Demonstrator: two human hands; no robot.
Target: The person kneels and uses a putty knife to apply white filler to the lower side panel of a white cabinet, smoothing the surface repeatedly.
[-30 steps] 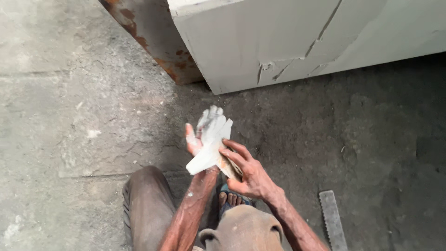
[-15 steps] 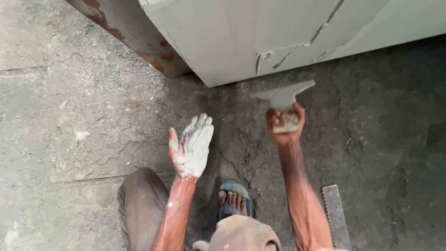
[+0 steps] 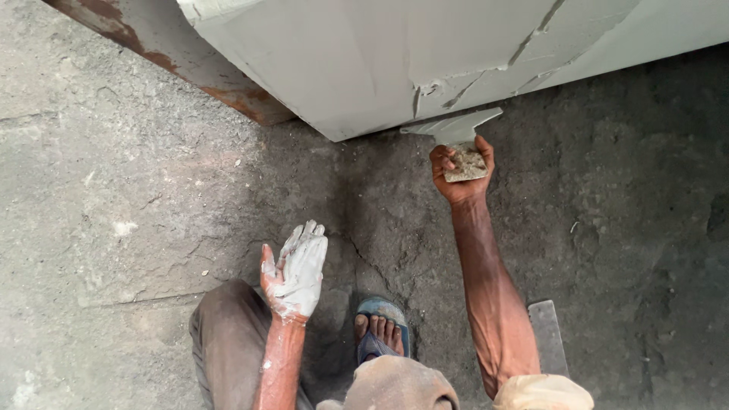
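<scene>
My right hand grips the crusted handle of a putty knife, whose wide pale blade touches the lower edge of a large white panel where cracks and a filled patch show. My left hand hangs over my knee, palm up and coated in white putty, fingers spread, holding nothing.
The rough grey concrete floor is cracked and dusty. A rusty metal strip runs along the panel's left side. A flat grey metal blade lies on the ground by my right arm. My sandalled foot rests between my knees.
My right hand lifted the putty knife off my left palm and carried it up to the panel's lower edge. My left hand stayed low, palm open.
</scene>
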